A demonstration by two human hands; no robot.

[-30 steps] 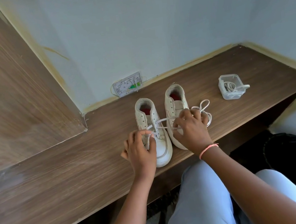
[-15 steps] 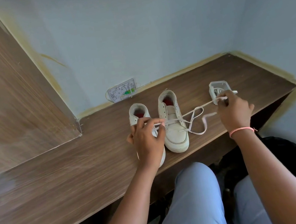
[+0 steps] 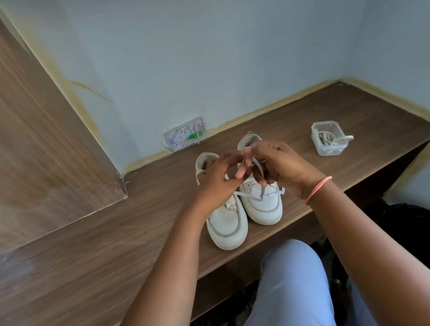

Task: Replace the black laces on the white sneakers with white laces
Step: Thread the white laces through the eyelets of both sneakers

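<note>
While both hands were up over the pair of white sneakers (image 3: 243, 209), the left hand (image 3: 218, 183) had its fingers curled and pinching one end of the white lace (image 3: 258, 197), and the right hand (image 3: 282, 165) was pinching another stretch of it, so neither was loose or flat. That lace ran down from the fingers to the front eyelets of the right-hand shoe, with a short bit sticking out its side. Both shoes sat side by side, toes pointing at the near edge of the bench (image 3: 111, 262), roughly mid-way along it. Couldn't really see the upper eyelets since the hands covered them. Over toward the right end of the bench, well apart from the shoes, was a small clear plastic tub (image 3: 329, 138) with another lace coiled in it, one end hanging over the rim. A thin pink bracelet (image 3: 318, 189) sat on the right wrist.
</note>
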